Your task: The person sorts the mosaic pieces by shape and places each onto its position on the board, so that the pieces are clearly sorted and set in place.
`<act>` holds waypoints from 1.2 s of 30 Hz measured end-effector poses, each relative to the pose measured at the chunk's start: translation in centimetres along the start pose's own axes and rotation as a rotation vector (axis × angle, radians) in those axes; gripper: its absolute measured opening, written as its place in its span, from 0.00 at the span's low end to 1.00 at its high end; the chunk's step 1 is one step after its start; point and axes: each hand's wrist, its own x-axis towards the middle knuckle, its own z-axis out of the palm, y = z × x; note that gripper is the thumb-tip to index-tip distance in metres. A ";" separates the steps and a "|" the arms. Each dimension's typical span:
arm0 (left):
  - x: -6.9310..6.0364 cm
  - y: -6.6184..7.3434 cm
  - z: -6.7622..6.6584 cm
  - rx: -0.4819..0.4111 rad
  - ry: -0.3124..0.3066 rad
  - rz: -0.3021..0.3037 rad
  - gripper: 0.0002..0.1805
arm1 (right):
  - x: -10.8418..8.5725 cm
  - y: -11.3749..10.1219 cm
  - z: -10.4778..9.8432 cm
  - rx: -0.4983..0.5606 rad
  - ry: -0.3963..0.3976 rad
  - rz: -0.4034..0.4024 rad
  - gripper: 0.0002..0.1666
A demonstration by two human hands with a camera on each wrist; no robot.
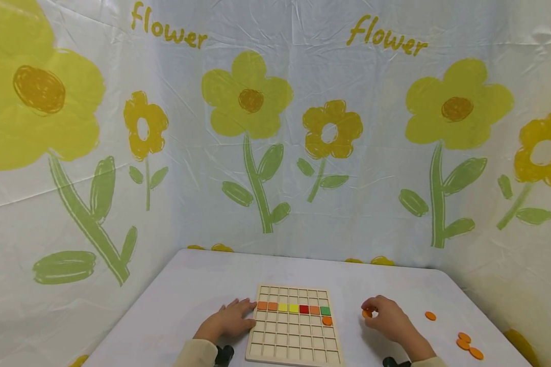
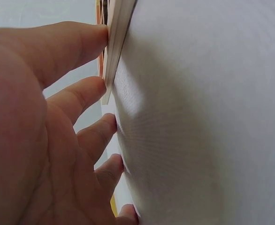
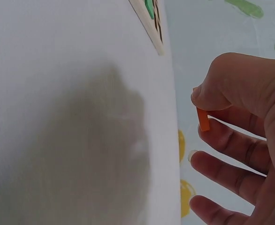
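Observation:
A wooden grid board (image 1: 275, 339) lies on the table, with a row of orange, yellow, red and green square tiles (image 1: 294, 308) across it. One orange round disc (image 1: 327, 320) sits in the cell just below the green tile. My left hand (image 1: 233, 318) touches the board's left edge with thumb and fingertip, its fingers spread and mostly straight. To the right of the board, my right hand (image 1: 390, 320) pinches an orange disc (image 3: 203, 119) between thumb and fingers, held above the tabletop.
A single orange disc (image 1: 430, 316) lies right of my right hand. Farther right is a small group of orange discs (image 1: 464, 344), near the edge of the white table (image 1: 372, 278). Flower-printed curtains (image 1: 376, 204) stand behind and at both sides.

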 end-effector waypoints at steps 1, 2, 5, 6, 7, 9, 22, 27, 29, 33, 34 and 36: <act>0.0 0.0 0.0 0.000 0.000 -0.001 0.30 | 0.0 -0.1 0.1 0.001 0.000 -0.001 0.13; -0.1 0.0 0.0 -0.001 0.000 -0.002 0.30 | 0.0 -0.3 0.2 0.000 0.001 -0.004 0.13; -0.2 0.1 -0.1 -0.001 -0.002 -0.006 0.31 | 0.0 -0.7 0.5 0.003 0.003 -0.010 0.13; -0.2 0.1 -0.1 0.000 -0.002 -0.008 0.31 | 0.0 -0.9 0.6 0.004 0.002 -0.011 0.13; -0.2 0.1 -0.1 0.001 -0.003 -0.010 0.31 | 0.0 -1.0 0.7 0.005 0.002 -0.013 0.13; -0.2 0.2 -0.1 0.005 -0.004 -0.014 0.31 | 0.0 -1.3 0.8 0.006 0.002 -0.017 0.13; -0.4 0.4 -0.2 0.000 0.001 -0.030 0.30 | 0.1 -3.4 2.0 0.013 0.000 -0.060 0.13; -0.3 0.2 -0.1 -0.004 -0.003 -0.029 0.31 | 0.3 -4.0 2.6 0.022 -0.010 -0.080 0.13; -0.2 0.2 0.0 -0.002 -0.005 -0.029 0.31 | 0.3 -4.3 2.8 0.025 -0.016 -0.090 0.12; 0.1 0.0 0.0 -0.007 -0.008 -0.028 0.31 | 0.4 -4.9 3.2 0.027 -0.020 -0.107 0.12; 0.1 0.0 0.1 -0.009 -0.007 -0.027 0.31 | 0.4 -5.0 3.3 0.026 -0.021 -0.114 0.12; 0.1 0.0 0.1 -0.008 -0.006 -0.024 0.31 | 0.5 -5.4 3.5 0.033 -0.028 -0.115 0.11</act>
